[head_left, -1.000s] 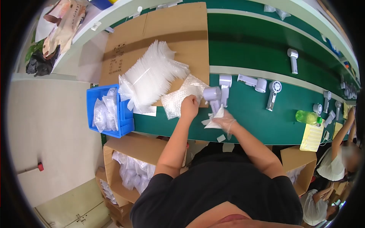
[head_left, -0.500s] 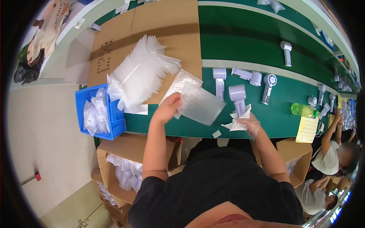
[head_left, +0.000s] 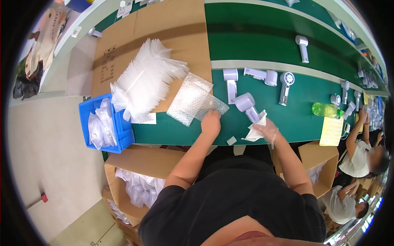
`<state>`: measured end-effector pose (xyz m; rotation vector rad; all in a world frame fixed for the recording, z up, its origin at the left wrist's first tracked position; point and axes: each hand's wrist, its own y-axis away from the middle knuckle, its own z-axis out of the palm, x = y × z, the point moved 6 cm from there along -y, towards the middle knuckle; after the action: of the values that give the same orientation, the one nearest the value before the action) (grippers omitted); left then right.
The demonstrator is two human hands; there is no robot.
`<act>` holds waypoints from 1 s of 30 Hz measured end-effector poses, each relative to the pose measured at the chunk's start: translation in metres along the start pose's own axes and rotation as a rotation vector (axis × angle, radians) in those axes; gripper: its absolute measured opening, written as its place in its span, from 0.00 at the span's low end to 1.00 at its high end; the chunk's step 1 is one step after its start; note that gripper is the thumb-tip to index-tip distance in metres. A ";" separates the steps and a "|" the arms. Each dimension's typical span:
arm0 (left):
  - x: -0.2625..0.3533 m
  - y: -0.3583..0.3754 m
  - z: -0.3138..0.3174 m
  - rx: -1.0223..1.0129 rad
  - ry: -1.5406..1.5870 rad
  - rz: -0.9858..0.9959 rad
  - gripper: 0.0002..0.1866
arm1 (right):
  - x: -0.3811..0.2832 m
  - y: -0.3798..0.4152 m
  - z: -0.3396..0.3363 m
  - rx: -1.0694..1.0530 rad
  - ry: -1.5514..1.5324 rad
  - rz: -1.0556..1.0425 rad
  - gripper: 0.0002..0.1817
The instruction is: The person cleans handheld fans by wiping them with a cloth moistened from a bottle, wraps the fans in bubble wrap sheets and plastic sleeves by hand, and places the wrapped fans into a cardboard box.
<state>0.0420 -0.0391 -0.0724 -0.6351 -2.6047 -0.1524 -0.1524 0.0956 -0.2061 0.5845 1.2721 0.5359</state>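
My left hand is closed on the near edge of a clear bubble-wrap bag, which overlaps another bubble-wrap bag lying partly on the cardboard. In a thin clear glove, my right hand grips a lilac handheld fan by the lower handle, with a crumpled white cloth or tissue around it. The fan is tilted, its round head pointing up and left. Beyond my hands lie further fans: one upright, one sideways and one showing its grille. A small white block rests near the table edge.
A fanned stack of bubble bags covers part of the cardboard sheet. Left of it stands a blue bin of wrapped items. A green bottle and yellow sheet are right. Open cartons stand below; co-workers sit far right.
My left hand has moved right and brought the raised bubble bag down over the other one. The fan in my right hand has tilted further left.
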 end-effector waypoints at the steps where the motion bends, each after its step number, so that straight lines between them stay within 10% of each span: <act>1: -0.004 -0.001 0.002 0.006 0.061 -0.020 0.08 | 0.001 0.000 0.001 -0.014 0.017 0.014 0.26; 10: -0.013 -0.019 -0.019 -0.329 0.814 -0.543 0.06 | 0.001 -0.021 0.038 -0.206 0.334 0.141 0.26; 30: -0.004 -0.017 -0.047 -0.193 0.296 -0.262 0.05 | 0.001 -0.034 0.053 -0.128 0.354 0.099 0.25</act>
<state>0.0560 -0.0658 -0.0319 -0.3025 -2.3894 -0.5423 -0.0986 0.0653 -0.2199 0.4592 1.5341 0.8236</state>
